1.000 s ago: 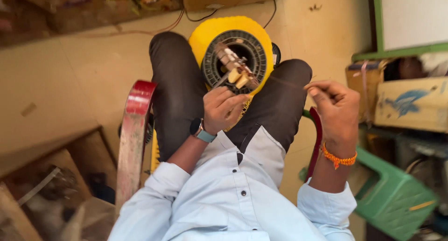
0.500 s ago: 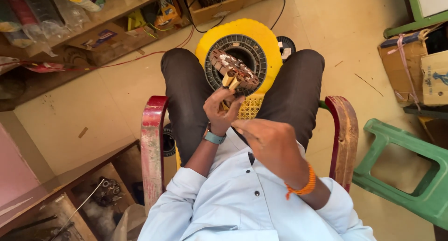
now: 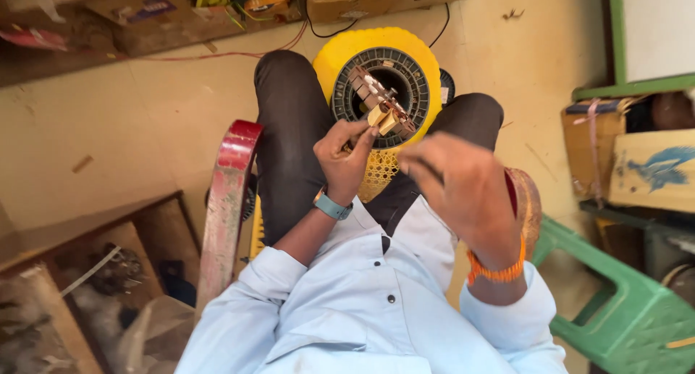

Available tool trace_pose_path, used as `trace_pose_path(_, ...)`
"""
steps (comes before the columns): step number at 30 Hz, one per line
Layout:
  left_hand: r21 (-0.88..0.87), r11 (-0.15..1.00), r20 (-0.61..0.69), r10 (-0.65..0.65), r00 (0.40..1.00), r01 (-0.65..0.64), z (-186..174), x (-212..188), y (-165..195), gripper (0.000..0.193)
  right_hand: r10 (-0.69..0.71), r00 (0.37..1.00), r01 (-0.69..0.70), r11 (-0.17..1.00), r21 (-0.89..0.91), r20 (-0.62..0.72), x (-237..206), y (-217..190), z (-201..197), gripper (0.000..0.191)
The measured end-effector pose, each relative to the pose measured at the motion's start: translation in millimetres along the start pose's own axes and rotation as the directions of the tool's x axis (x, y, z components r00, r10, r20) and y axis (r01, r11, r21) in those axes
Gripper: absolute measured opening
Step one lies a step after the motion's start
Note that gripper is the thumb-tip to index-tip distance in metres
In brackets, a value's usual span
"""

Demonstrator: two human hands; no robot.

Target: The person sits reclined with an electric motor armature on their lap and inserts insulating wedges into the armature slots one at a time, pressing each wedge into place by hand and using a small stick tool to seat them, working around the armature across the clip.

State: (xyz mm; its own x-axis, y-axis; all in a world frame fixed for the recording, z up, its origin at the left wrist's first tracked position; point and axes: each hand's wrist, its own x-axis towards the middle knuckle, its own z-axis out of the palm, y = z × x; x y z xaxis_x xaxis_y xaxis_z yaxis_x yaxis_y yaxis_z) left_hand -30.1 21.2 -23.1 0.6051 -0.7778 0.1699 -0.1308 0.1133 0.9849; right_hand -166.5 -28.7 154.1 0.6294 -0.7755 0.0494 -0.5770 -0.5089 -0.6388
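Above the lap, the left hand point(image 3: 346, 159) gripped the motor rotor point(image 3: 380, 106), long axis slanting away. The right hand point(image 3: 463, 189), blurred, hovered nearby; its grip state was indeterminable.

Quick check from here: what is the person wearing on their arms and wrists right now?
Both arms wear light blue shirt sleeves rolled up above the elbow. The left hand has a wristwatch with a pale blue-grey strap. The right hand, motion-blurred, has an orange thread band around the wrist. Both hands are bare, no gloves.
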Motion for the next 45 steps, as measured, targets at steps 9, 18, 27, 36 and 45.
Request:
trace_pose_path(9,-0.09,0.996,-0.047,-0.025,0.999,0.021,2.7,-2.5,3.0,0.007,0.095,0.995,-0.094,0.995,0.041,-0.031,76.5,23.9,16.5,0.006)
trace_pose_path(18,-0.122,0.991,-0.027,0.051,0.998,-0.054,0.0,-1.7,-5.5,0.004,0.064,0.991,-0.067,0.998,0.016,0.121,67.8,21.7,10.5,0.006)
trace_pose_path(27,-0.059,0.998,-0.026,-0.013,1.0,0.012,1.1,7.3,5.2,0.011,0.297,0.954,-0.3,0.951,0.075,0.044,68.9,83.1,12.9,0.008)
trace_pose_path(36,0.025,0.997,0.086,-0.07,0.994,0.068,4.9,17.7,13.8,0.007,0.419,0.908,-0.388,0.847,0.364,-0.006,42.3,136.5,10.1,0.008)
trace_pose_path(45,-0.065,0.98,0.134,0.196,0.971,-0.189,-6.3,2.6,-4.9,0.008,0.478,0.876,-0.403,0.8,0.444,-0.068,0.4,128.8,17.4,0.009)
